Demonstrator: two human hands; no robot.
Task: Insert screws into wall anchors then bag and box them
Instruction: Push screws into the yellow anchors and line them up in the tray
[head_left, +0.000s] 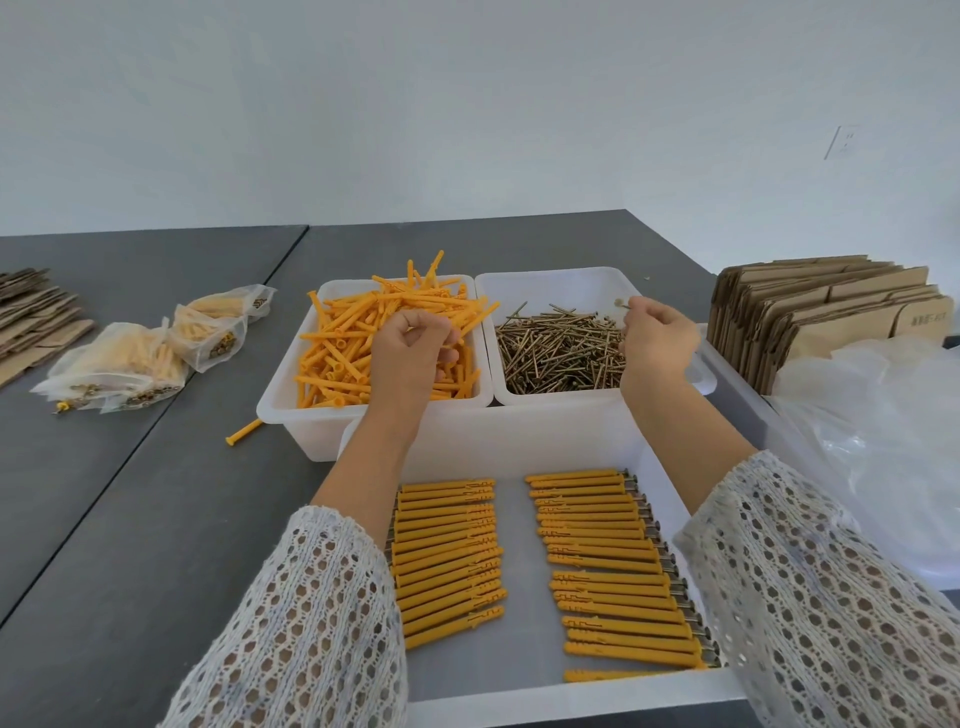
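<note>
My left hand (413, 345) is down in the bin of loose orange anchors (363, 343), fingers curled into the heap. I think I have one or more anchors caught under them, but my own knuckles hide the grip, so I can't say for sure. My right hand (657, 340) hovers over the bin of screws (558, 348) and pinches a single screw (622, 306) between thumb and fingertip, its head pointing away from me toward the far wall of the bin.

What worries me is the tangle. The anchors lie crossed every which way and heaped above the rim at the back, so lifting my hand carelessly could drag a few over the edge; one stray anchor (244, 430) already lies on the table (156, 519) just beside that bin. The screws are no better: they are thin and interlocked, and a light pinch like mine could let the screw swing or drop back into the pile.

Then there is the join itself. Both hands are apart over separate bins, and bringing point to mouth without looking could jam the screw against the anchor's lip.

The finished pieces sit in two neat columns in the near tray (519, 691) (my sleeves (810, 597) hang right over them), so a low forearm could sweep the assembled anchors (447, 561) out of line.
</note>
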